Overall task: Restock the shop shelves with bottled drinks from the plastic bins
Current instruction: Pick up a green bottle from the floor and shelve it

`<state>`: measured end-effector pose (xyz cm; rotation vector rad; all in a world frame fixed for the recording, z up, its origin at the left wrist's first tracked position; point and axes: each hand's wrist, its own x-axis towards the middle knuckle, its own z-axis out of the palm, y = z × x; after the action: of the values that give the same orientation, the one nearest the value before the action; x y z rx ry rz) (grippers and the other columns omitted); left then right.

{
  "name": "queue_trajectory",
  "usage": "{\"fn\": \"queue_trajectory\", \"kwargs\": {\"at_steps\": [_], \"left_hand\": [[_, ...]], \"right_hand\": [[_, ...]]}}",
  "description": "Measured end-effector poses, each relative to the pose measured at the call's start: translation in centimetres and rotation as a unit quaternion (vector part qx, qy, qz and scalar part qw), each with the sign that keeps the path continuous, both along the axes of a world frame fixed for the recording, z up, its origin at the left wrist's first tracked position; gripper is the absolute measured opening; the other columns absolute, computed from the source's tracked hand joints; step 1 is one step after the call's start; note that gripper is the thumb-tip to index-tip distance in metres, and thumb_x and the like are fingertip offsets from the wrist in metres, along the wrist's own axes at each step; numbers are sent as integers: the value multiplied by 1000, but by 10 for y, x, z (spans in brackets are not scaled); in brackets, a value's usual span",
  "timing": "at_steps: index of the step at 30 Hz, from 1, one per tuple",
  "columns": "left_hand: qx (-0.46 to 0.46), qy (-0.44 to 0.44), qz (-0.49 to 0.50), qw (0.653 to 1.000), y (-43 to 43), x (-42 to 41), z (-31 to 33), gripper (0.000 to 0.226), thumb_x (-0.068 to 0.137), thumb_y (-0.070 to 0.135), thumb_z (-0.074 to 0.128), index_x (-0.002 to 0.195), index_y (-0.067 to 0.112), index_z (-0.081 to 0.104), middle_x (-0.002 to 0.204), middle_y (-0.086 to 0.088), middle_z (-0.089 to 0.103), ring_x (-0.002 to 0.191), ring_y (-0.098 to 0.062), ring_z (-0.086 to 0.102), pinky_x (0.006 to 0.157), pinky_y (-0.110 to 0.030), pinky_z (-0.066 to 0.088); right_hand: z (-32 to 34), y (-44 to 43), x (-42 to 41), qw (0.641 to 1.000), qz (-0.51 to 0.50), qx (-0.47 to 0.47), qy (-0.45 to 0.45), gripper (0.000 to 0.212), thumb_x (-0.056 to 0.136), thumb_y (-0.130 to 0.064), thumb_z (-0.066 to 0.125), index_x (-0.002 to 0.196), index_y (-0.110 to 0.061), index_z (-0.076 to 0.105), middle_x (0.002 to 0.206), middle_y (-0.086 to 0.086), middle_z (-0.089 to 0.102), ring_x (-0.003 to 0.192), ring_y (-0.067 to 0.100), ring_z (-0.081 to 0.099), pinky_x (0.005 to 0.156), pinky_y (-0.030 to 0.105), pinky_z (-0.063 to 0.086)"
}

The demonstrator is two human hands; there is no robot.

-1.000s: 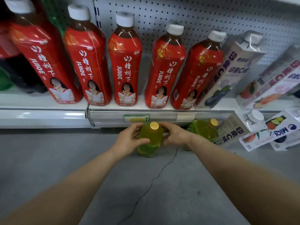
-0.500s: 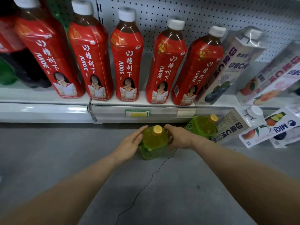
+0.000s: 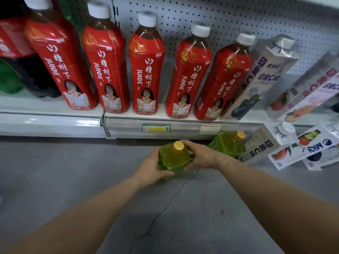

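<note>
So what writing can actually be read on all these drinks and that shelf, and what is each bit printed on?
"JUICE" and "山楂树下": red bottles, running down each label.
"1.25L": the foot of those labels.
"印象C": white cartons; the next character is unclear.
"MiQi": lower carton, seen upside down.
Price tag: too small to read.
Green bottle: print too blurred to read.
</note>
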<state>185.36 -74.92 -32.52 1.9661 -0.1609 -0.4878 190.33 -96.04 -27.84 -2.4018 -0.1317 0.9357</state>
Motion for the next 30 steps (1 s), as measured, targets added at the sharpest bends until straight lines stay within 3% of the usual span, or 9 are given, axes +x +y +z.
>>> {"fn": "queue_trajectory", "kwargs": {"at_steps": [5,8,10,13,16,19,23,26,30], "left_hand": [[-56,55,-32,996,6,8,10,82,76,36,83,142,20,37,134,3,54,123,-11,53,110,-34,43],[-112,147,-9,983,1,7,12,90,67,61,75,141,24,40,132,0,58,118,-13,59,101,-33,50],[-121,188,-4,975,-4,4,14,77,77,59,72,139,23,43,127,-2,63,109,-14,65,92,-33,55],[-152,249,32,956,-9,-1,27,43,94,36,58,132,17,52,125,-8,66,100,-16,68,81,-31,57],[-141,299,62,942,-10,-10,52,40,96,40,55,131,20,54,120,-4,69,101,-19,69,87,-44,55],[-119,335,67,932,-11,-19,84,39,94,45,54,128,26,55,113,6,71,102,-15,69,82,-40,56],[-95,375,39,921,-16,-31,128,47,83,51,58,128,39,54,117,10,71,111,-17,65,93,-46,51],[-76,395,3,916,-23,-45,166,46,91,39,58,136,43,46,121,11,68,109,-9,65,81,-34,53],[-48,412,-36,909,-34,-62,224,40,94,34,56,129,48,45,118,17,66,99,3,66,69,-22,52]], "right_hand": [[7,-15,7,983,-49,80,158,104,65,-18,92,151,-35,37,145,-8,54,139,16,44,119,43,34],[10,-26,-1,949,-72,147,270,78,77,-23,85,145,-28,46,135,-7,65,130,14,56,116,40,40],[9,-31,-9,937,-96,172,288,64,81,-30,75,140,-25,50,134,-1,66,127,18,59,114,43,42],[10,-28,-26,909,-171,224,306,61,81,-37,71,138,-21,54,133,7,66,124,28,62,105,48,50],[22,-18,-47,871,-262,262,323,57,82,-41,69,134,-20,59,130,6,68,114,28,67,88,44,59],[47,-13,-64,849,-305,276,331,45,88,-42,68,128,-20,64,121,2,71,104,23,71,85,43,60],[89,-19,-88,828,-343,274,349,49,86,-49,68,127,-23,64,126,1,68,114,26,66,95,48,56],[124,-26,-115,811,-379,265,357,61,81,-58,67,131,-25,60,130,0,66,118,27,63,93,47,57],[181,-30,-153,789,-422,269,357,74,76,-62,67,139,-24,52,136,-2,60,119,25,59,81,37,58]]}}
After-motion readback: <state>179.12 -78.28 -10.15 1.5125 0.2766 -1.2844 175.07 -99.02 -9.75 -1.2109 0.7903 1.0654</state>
